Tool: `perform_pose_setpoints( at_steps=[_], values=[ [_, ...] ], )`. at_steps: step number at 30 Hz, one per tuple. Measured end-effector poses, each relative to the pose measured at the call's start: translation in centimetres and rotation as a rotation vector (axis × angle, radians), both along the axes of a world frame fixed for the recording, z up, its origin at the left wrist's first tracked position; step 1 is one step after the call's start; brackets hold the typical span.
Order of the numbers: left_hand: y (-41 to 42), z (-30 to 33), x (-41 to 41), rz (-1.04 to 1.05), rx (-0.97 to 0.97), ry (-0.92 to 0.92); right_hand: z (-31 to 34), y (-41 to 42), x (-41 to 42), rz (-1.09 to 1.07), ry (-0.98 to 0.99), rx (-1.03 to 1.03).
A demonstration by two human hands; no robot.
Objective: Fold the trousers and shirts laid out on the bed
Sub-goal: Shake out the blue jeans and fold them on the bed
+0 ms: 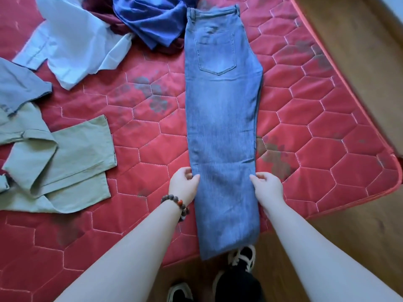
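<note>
- On the bed (305, 118), head view: jeans (222, 118) lie lengthwise, legs stacked, hems overhanging the near edge.
- Left hand (185, 184) and right hand (267, 185) each pinch one side edge of the lower leg, likely to lift for a crosswise fold.
- Denim light blue, faded, back pocket uppermost.

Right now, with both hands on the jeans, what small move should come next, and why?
Probably lift the lower legs and carry them up toward the waistband. The jeans already lie folded lengthwise, one leg over the other, and the left hand and right hand pinch opposite edges near the knee, with the hems hanging off the mattress.
</note>
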State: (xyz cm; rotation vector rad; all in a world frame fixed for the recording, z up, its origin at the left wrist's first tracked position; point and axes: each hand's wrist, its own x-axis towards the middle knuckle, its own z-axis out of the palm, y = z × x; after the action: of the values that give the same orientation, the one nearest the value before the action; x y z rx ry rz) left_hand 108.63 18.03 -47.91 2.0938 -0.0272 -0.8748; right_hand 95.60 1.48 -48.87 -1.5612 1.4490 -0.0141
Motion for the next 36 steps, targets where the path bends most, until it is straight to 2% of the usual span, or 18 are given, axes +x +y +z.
perform_pose_setpoints(
  at_steps=[6,10,12,15,18,25,28,32,34,36],
  values=[
    [-5.3,-1.9,7.0,0.034,0.059,-0.188,-1.5,-6.7,8.0,0.028,-0.064,-0.193],
    [-7.0,-2.7,9.5,0.03,0.218,-0.218,-2.3,-9.2,10.3,0.102,-0.006,-0.222],
    [-7.3,-2.9,10.0,0.03,0.281,-0.22,-2.7,-9.6,10.2,0.056,0.0,-0.237],
    [-7.3,-2.9,10.0,0.045,0.32,-0.205,-2.8,-9.6,9.6,0.013,-0.005,-0.233],
    [-8.0,-2.8,10.4,0.036,0.327,-0.216,-2.3,-10.5,10.1,0.082,0.008,-0.22],
    [-11.8,-2.8,13.5,0.033,0.296,-0.296,-1.8,-17.3,16.8,0.121,-0.105,-0.145],
    [-12.3,-2.9,13.4,0.037,0.339,-0.316,-2.4,-18.4,17.9,0.219,-0.038,-0.238],
    [-12.5,-2.2,13.2,0.071,0.369,-0.31,-2.6,-18.5,17.5,0.229,0.089,-0.279],
    [-13.0,-1.7,13.2,0.043,0.465,-0.409,-1.9,-18.3,17.8,0.226,0.134,-0.368],
    [-13.7,-2.0,13.0,-0.134,0.521,-0.599,-1.3,-17.4,18.5,0.311,0.103,-0.625]
  ],
)
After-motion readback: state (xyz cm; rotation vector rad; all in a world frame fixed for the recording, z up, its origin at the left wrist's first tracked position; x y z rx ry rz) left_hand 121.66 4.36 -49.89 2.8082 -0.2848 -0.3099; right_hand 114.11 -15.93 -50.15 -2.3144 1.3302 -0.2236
